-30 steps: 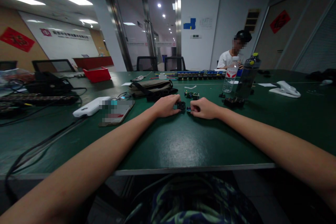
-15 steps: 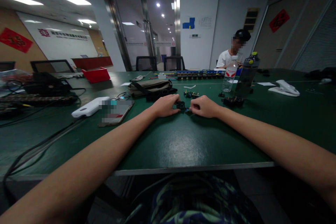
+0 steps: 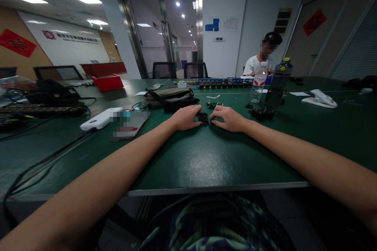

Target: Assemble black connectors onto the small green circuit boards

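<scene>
Near the middle of the table, my left hand [image 3: 186, 118] pinches a small black square plastic part [image 3: 203, 117] between thumb and fingers. Close against its right side is my right hand [image 3: 229, 119], thumb and forefinger curled together on a small blue circuit board [image 3: 209, 122]. Most of that board is hidden by the fingertips and the black part; whether it sits inside the part I cannot tell. Just beyond my right hand lie several loose green circuit boards [image 3: 212, 104].
A grey-brown bag [image 3: 167, 99], a phone [image 3: 132, 127] and a white power bank [image 3: 101, 119] lie to the left. At right stand a clear water bottle [image 3: 257, 86] and a dark bottle [image 3: 277, 88], with a white clamp-like tool [image 3: 319, 100] farther over. Another person [image 3: 253, 64] sits across the table.
My right hand has brought the blue board leftward against the black part, and its fingers have stretched out a little. My left hand has stayed in place with the black part.
</scene>
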{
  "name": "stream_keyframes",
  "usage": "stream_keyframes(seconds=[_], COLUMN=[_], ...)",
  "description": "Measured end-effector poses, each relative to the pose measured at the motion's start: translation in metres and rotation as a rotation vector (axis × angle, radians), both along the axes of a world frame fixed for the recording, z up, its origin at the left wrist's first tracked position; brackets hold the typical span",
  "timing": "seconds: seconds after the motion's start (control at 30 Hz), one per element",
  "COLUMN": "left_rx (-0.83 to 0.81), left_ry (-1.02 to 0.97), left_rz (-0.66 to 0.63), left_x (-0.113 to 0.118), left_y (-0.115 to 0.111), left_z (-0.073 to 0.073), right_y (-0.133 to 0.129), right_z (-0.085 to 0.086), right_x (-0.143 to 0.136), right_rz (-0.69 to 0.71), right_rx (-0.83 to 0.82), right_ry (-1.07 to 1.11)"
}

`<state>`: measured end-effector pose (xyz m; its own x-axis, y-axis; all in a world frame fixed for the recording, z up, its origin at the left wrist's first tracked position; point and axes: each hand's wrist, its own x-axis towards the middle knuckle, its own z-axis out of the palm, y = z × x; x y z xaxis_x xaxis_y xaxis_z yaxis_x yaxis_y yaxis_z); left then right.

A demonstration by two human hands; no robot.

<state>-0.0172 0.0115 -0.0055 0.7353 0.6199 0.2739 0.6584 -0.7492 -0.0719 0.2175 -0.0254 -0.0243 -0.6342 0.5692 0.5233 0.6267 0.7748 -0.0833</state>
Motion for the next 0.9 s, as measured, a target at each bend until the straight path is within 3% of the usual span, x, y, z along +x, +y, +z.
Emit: stream_keyframes(seconds=[0.57, 0.9], left_rx=[-0.013, -0.021], left_ry=[0.012, 0.005], left_rz=[0.013, 0.0], left_x=[0.0006, -0.0001], left_y=[-0.0009, 0.0], left_z=[0.0011, 0.0006], right_y=[0.0033, 0.0023], right_z=[0.0007, -0.0004], right_x=[0.0027, -0.0001], right_rz=[0.12, 0.021], right_rx=[-0.072, -0.087], right_ry=[0.002, 0.0])
